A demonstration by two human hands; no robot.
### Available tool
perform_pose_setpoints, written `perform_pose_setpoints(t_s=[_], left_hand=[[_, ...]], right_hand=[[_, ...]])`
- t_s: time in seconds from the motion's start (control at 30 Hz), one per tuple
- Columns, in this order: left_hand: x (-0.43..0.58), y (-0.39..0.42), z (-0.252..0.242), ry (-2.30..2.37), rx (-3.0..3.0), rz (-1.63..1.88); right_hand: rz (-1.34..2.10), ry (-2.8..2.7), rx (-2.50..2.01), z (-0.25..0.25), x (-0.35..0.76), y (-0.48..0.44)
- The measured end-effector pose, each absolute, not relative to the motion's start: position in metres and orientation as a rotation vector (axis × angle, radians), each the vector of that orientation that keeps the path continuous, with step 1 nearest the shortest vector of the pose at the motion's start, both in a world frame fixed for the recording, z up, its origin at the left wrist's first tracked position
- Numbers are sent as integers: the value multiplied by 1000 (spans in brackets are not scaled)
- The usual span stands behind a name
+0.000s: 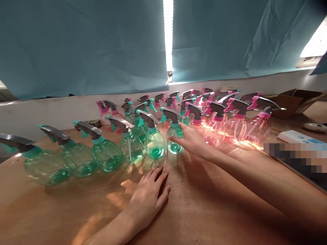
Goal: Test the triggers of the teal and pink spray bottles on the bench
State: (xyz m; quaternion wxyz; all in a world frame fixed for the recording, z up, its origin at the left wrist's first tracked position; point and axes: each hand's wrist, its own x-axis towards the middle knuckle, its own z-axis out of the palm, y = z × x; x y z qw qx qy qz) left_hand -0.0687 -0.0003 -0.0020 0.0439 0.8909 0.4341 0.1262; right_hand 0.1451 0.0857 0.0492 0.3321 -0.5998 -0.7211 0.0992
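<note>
Several clear green spray bottles (106,154) with grey triggers stand in rows on a brown table (209,211), and several pink ones (238,127) stand to their right. My left hand (149,197) lies flat on the table in front of the green bottles, fingers stretched out and holding nothing. My right hand (191,140) reaches forward and its fingers rest against the side of one green spray bottle (174,136) at the border with the pink group; the fingers look extended rather than wrapped.
A blue cloth (84,44) hangs behind the table above a pale ledge, with a bright light strip (168,34) in its gap. At the far right sit a cardboard box (293,100), a white flat box (297,136) and a small white object (315,127).
</note>
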Motion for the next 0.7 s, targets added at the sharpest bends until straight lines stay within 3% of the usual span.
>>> perform_pose_setpoints(t_s=[0.7], left_hand=[[2, 10, -1, 1204, 2422, 757]], right_hand=[[174, -2065, -1515, 56, 202, -3]])
